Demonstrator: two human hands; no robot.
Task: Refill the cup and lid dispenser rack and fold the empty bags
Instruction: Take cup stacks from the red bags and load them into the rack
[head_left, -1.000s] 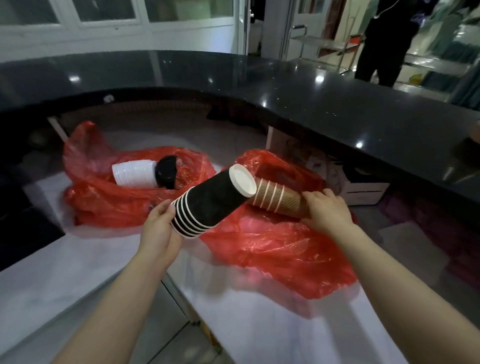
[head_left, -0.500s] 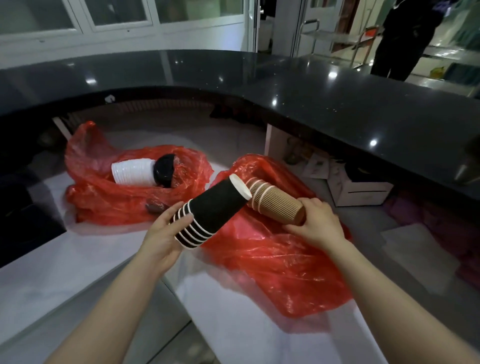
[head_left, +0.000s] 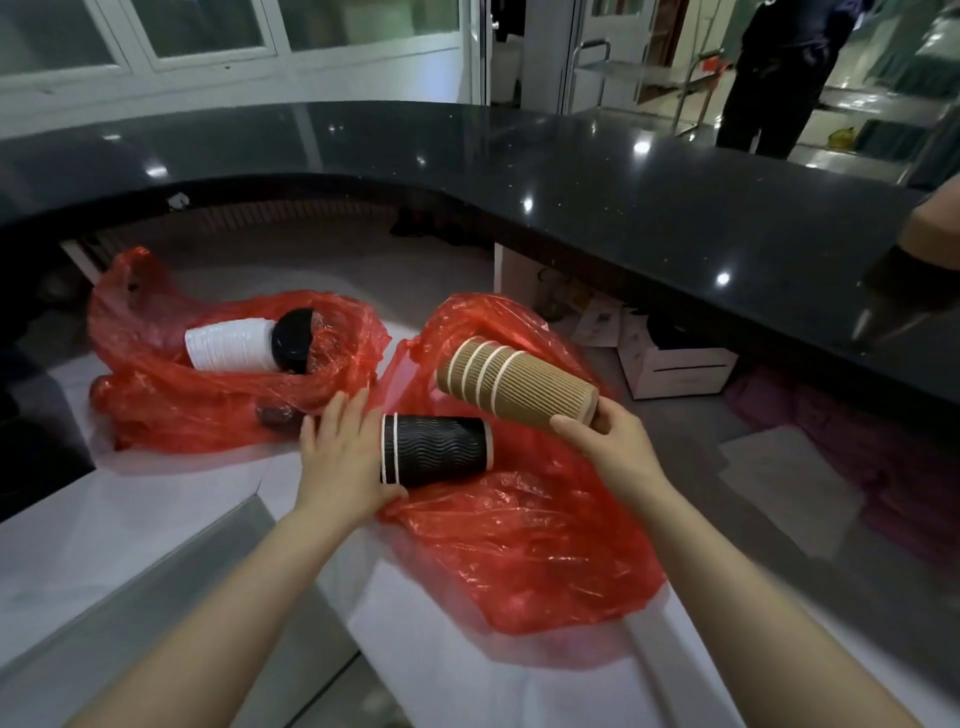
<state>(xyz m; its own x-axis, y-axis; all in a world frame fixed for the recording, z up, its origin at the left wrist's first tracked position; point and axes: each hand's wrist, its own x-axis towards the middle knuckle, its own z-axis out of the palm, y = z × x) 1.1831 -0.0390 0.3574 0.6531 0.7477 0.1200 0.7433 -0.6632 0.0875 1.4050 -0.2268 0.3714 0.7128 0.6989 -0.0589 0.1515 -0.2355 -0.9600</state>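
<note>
Cups (head_left: 514, 384) (ribbed, brown) — no print legible.

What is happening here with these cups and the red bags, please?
A person is unpacking paper cups from red plastic bags on a white counter. The right hand holds a stack of brown ribbed cups in the air. The left hand rests open against a stack of black cups lying on the nearer red bag. The other bag holds white lids.
</note>
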